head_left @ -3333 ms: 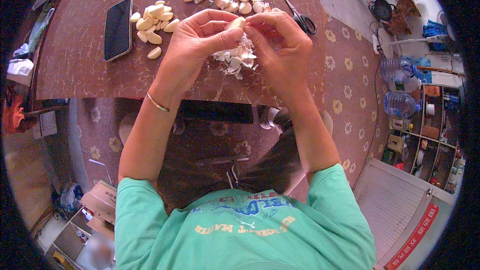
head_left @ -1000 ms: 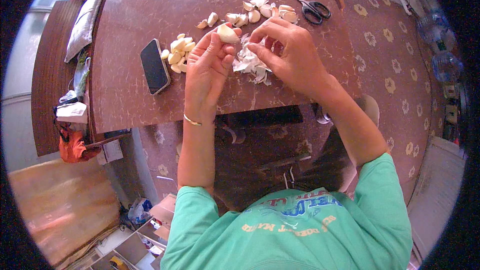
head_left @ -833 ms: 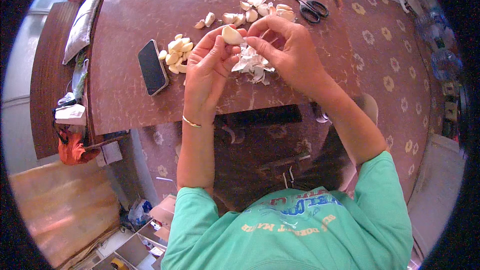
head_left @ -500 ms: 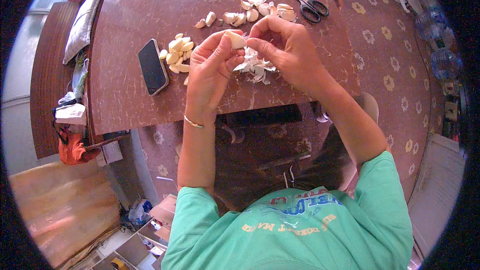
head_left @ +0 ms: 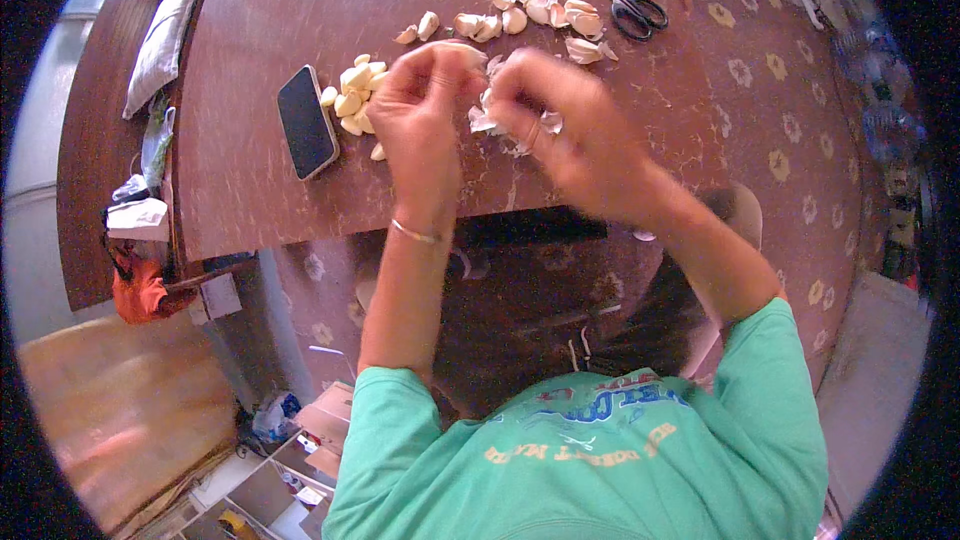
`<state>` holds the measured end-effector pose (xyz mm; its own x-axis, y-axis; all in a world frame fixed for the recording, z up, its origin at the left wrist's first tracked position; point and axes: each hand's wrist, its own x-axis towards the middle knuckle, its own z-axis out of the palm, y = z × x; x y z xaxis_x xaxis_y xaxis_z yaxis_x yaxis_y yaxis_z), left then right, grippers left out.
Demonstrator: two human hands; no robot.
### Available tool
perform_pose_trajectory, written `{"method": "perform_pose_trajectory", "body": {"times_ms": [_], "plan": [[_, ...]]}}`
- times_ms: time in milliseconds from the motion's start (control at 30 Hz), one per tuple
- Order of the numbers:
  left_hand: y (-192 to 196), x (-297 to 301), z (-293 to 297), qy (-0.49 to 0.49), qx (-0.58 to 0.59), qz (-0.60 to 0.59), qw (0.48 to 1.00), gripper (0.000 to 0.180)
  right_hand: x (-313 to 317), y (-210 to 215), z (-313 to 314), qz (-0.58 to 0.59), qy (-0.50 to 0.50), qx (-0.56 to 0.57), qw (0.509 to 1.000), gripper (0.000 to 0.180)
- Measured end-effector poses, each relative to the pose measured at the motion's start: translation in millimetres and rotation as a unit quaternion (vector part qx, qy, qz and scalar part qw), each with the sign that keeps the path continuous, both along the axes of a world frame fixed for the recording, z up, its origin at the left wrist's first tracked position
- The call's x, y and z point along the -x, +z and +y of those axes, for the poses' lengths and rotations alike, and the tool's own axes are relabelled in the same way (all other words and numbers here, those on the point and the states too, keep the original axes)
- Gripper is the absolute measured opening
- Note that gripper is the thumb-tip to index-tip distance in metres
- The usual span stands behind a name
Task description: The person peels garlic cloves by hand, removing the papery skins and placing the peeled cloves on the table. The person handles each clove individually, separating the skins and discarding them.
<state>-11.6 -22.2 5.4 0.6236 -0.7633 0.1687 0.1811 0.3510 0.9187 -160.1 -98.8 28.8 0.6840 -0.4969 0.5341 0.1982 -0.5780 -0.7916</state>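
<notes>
My left hand (head_left: 425, 90) is closed, thumb and fingers pinching a pale garlic clove (head_left: 468, 54) that is mostly hidden behind the fingertips. To its right, my right hand (head_left: 560, 125) hovers over a loose heap of white garlic skins (head_left: 482, 120), its bent fingers smeared by motion; whether they hold anything does not show. Beside my left wrist lies a pile of peeled garlic cloves (head_left: 350, 100), partly covered by that hand. Farther back, unpeeled garlic cloves (head_left: 514, 20) are scattered in a row across the brown marbled table (head_left: 300, 0).
Black-handled scissors (head_left: 636, 16) lie at the far right, blades pointing away. A dark-screened phone (head_left: 308, 123) rests left of the peeled pile. The table's near edge runs just in front of my lap. Left of the table stands a wooden bench (head_left: 95, 160) with a cushion (head_left: 170, 35).
My right hand has moved away from the clove and down over the skins. My left hand has turned, hiding more of the clove. Another whitish piece now shows at the row's right end.
</notes>
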Motion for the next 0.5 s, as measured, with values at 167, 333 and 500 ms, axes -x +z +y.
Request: {"method": "perform_pose_trajectory", "body": {"times_ms": [167, 333, 500], "plan": [[6.4, -15.2, 1.8, -0.026, 0.005, 0.075, 0.997, 0.026, -2.0, -6.2, -13.3, 0.049, -0.086, 0.031, 0.995, 0.014], [5.2, -14.3, 5.2, -0.104, 0.005, 0.114, 0.988, 0.029, -1.3, -6.3, -22.5, 0.075, -0.122, 0.022, 0.989, 0.014], [7.7, -5.7, 2.6, -0.129, 0.01, 0.114, 0.985, 0.03, 1.3, 3.7, -16.0, 0.054, -0.084, -0.121, 0.988, 0.014]]}}
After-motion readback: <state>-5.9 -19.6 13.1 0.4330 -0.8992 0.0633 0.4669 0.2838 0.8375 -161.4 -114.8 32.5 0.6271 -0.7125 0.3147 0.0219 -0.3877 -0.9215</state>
